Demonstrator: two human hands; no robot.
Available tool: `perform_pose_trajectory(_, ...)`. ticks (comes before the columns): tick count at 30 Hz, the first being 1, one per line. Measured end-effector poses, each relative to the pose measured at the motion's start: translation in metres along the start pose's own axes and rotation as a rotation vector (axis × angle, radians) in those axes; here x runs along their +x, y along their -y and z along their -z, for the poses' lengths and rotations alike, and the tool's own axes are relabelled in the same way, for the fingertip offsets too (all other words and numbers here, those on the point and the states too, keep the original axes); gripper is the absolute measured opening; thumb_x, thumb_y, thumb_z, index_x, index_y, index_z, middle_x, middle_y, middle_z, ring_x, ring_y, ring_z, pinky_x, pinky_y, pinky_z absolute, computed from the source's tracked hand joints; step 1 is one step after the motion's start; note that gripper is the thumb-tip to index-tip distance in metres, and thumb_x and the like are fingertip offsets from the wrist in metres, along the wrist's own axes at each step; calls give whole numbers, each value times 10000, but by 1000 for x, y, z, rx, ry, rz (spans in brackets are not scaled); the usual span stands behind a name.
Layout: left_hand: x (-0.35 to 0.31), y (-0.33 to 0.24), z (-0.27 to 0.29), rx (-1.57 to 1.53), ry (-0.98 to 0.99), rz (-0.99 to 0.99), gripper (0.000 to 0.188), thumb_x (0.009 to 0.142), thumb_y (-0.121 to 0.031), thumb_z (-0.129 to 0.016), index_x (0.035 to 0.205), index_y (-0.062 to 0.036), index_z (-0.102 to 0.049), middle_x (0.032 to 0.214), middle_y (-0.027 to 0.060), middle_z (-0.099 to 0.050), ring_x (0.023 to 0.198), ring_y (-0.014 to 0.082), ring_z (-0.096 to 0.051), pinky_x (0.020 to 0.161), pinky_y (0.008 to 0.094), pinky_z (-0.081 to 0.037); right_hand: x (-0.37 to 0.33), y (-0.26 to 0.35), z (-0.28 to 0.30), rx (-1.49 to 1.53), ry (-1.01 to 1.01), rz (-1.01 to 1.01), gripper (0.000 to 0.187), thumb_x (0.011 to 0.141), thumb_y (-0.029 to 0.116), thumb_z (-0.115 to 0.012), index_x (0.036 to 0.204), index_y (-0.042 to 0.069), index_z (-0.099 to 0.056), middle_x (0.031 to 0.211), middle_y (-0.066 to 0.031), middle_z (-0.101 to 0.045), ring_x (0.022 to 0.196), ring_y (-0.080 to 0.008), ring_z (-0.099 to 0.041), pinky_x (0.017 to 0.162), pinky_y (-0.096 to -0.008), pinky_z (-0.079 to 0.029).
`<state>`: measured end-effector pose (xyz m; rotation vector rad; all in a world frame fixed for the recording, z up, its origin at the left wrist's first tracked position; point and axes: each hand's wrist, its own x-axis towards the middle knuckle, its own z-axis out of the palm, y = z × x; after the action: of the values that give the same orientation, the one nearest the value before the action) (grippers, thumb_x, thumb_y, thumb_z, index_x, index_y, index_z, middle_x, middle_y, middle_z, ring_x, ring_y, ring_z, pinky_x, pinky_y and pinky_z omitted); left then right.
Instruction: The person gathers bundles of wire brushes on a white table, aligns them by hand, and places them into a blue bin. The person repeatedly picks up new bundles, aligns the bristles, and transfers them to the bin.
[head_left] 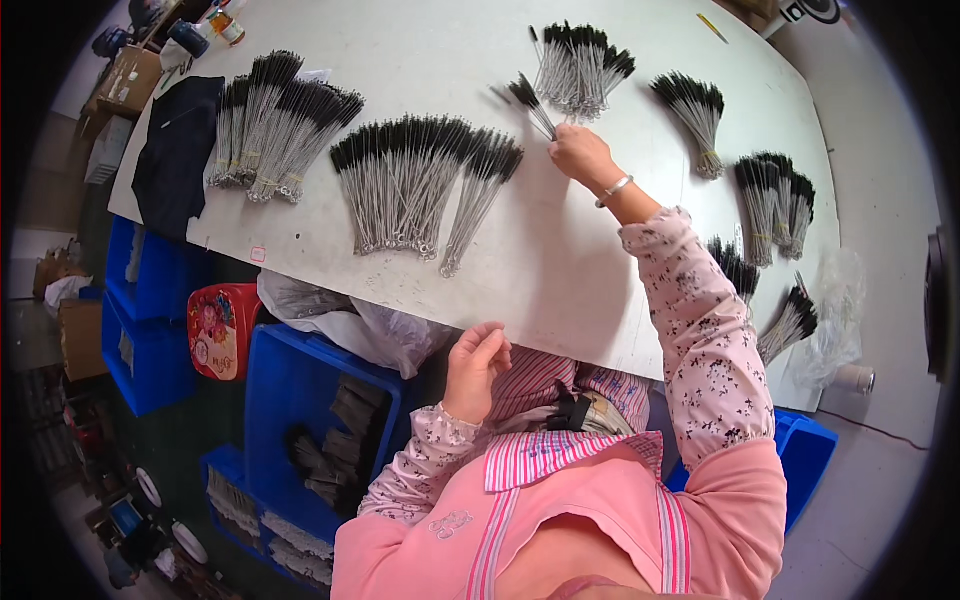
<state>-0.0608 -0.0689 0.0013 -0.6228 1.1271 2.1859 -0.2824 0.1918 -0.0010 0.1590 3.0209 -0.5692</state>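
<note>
My right hand (583, 157) is closed round the wire handles of a few thin brushes (527, 96) with black bristle heads, over the far middle of the table. Just behind them lies a fanned pile of similar brushes (577, 75). My left hand (474, 368) is at the table's front edge, its thumb and fingers drawn together, with no brush showing in it. Farther left on the table, a broad fan of brushes (400, 190) lies beside a narrower bunch (480, 198), bristles pointing away from me.
Bundled brushes (290, 135) lie at the left by a dark cloth (178, 150). More bundles (697, 120) line the white table's (560, 260) right side. Below the front edge are blue bins (262, 385), a red box (222, 332) and clear plastic bags (370, 330).
</note>
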Motion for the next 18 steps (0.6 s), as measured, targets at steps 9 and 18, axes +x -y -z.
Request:
perform_pose_trajectory(9, 19, 22, -61, 124, 150, -35, 291, 909, -242, -537, 1120, -42, -552, 980, 52, -612, 754, 135, -575, 646, 263, -463, -205, 20, 15, 1281, 219, -294, 216, 895, 227, -519, 812, 29, -539, 624, -15, -530, 502, -72, -446, 446, -209, -353)
perform_pose_trajectory(18, 13, 54, -89, 34, 336, 370, 190, 939, -205, -473, 1029, -39, -496, 924, 77, -596, 794, 185, -593, 666, 352, -500, -331, 15, 6, 1442, 268, -549, 411, 946, 343, -455, 807, -9, -614, 631, -53, -595, 489, -100, -523, 457, -223, -403)
